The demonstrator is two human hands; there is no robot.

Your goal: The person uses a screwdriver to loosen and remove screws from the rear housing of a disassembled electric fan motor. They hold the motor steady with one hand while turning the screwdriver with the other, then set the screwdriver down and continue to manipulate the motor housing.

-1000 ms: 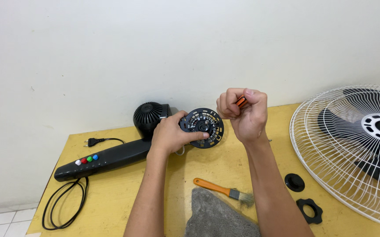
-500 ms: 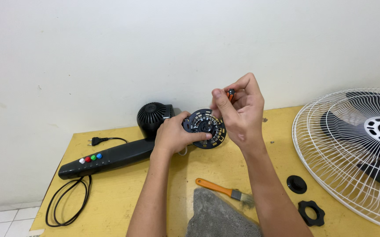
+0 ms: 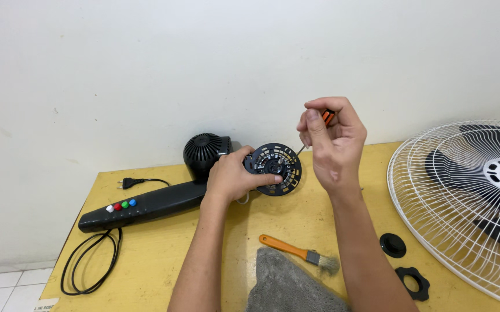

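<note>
two hands work above a yellow surface (image 3: 163,254). the left hand (image 3: 231,178) has its fingers curled around a round black motor plate (image 3: 274,169), holding it on edge just above the surface, beside the black fan body (image 3: 163,196). the right hand (image 3: 332,141), raised a little higher, pinches a small orange-handled screwdriver (image 3: 326,118) between thumb and fingertips, its thin tip near the plate's upper rim. an orange brush (image 3: 299,252) and grey cloth (image 3: 287,286) lie nearer the person; a white fan grille (image 3: 464,202) rests to the right.

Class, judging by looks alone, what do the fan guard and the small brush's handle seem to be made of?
Fan guard: probably white-coated metal wire, given its thin, evenly spaced, glossy spokes. Brush handle: likely plastic, being smooth and uniformly orange, though painted wood is possible.
</note>
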